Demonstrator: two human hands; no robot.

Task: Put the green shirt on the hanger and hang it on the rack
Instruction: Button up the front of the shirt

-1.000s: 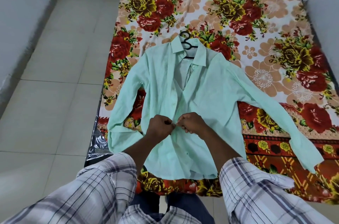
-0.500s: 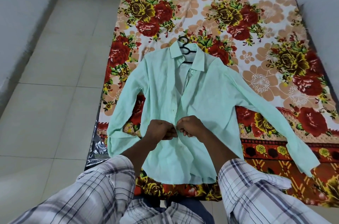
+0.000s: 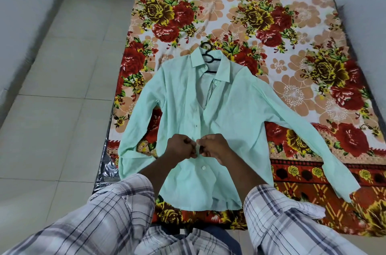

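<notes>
The light green shirt lies flat on a flowered bedsheet, front up, sleeves spread to both sides. A black hanger sits inside it; only its hook and neck show at the collar. My left hand and my right hand meet at the button placket near the shirt's middle, each pinching one edge of the front. One white button is fastened just below my fingers. The upper front is open below the collar. No rack is in view.
The flowered bedsheet covers a low mattress along a white wall on the right. Pale floor tiles stretch to the left, bounded by another white wall. My checked sleeves fill the bottom of the view.
Both hands have shifted a little up the placket, leaving a fastened button visible below them. The shirt and hanger have stayed in place.
</notes>
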